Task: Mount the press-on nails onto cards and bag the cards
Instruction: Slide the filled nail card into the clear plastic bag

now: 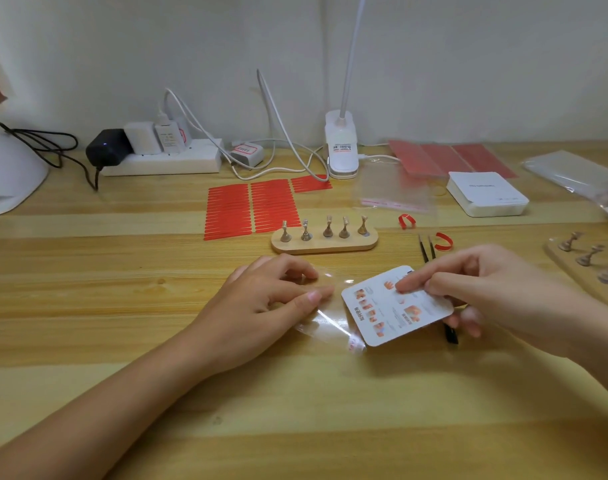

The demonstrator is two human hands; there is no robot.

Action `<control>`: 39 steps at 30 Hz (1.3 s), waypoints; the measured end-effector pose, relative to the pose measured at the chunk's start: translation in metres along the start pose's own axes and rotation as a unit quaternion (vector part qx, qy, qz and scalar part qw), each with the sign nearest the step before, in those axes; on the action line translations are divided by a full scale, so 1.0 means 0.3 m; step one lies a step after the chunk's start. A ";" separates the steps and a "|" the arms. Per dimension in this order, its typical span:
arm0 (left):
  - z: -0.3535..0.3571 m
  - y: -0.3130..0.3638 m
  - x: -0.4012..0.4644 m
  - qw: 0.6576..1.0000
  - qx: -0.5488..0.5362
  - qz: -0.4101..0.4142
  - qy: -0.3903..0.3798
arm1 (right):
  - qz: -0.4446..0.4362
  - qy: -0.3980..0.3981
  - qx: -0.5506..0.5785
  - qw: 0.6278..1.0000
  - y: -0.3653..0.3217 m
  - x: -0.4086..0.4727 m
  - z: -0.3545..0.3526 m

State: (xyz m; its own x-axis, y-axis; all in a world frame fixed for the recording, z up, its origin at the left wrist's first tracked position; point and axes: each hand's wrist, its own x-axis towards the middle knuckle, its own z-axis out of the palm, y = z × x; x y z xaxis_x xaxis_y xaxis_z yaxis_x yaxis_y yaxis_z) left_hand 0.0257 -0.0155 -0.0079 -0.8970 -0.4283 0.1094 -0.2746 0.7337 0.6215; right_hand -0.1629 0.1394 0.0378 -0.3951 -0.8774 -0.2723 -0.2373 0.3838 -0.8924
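Clear bag [325, 318] and printed card [396, 306] meeting mid-counter [295, 393], one hand on each.

L to R: white power strip [164, 161] w/ plugs at back; red strips [250, 209] flat on the wood; wooden nail stand [325, 241] w/ five holders behind the hands; left hand [267, 296] pinches the bag's edge, thumb and fingers curled on the film; card's left end sits at the bag mouth; right hand [496, 289] grips the card, index finger on top, other fingers under; tweezers [428, 249] just behind; white card stack [486, 194] far right.
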 end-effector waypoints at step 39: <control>-0.001 -0.005 -0.023 0.991 0.097 0.084 -0.024 | -0.086 0.027 -0.075 0.993 0.026 -0.004 0.051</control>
State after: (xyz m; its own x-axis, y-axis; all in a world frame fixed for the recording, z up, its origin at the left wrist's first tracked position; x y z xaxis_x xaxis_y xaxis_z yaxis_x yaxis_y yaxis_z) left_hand 0.0326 -0.0138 -0.0094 -0.9496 -0.2699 0.1593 -0.1776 0.8822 0.4361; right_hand -0.1507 0.1391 0.0258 -0.3830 -0.9185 -0.0979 -0.4331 0.2722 -0.8592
